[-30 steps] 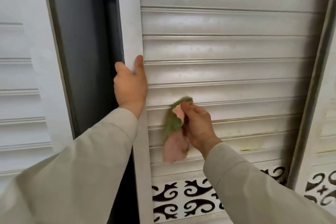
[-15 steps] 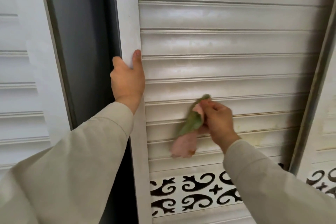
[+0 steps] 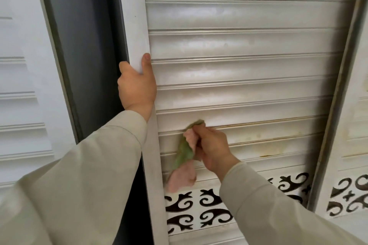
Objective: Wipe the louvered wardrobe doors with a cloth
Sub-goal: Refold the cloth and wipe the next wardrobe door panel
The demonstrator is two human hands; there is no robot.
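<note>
Left hand braces door edge, right hand wipes a low slat.

Far left: white louvered neighbour door (image 3: 22, 89), then dark open gap (image 3: 87, 49). Left hand (image 3: 137, 85), beige sleeve, arm reaching up: grip closed on the stile of the white louvered wardrobe door (image 3: 249, 45), thumb on front, fingers wrapped behind and hidden. Right hand (image 3: 213, 145): grip closed on bunched green-and-pink cloth (image 3: 184, 155), top pressed against a lower slat, loose end hanging left of and below the fist. Black scroll-pattern panel (image 3: 199, 211) below, partly covered by the right sleeve.
</note>
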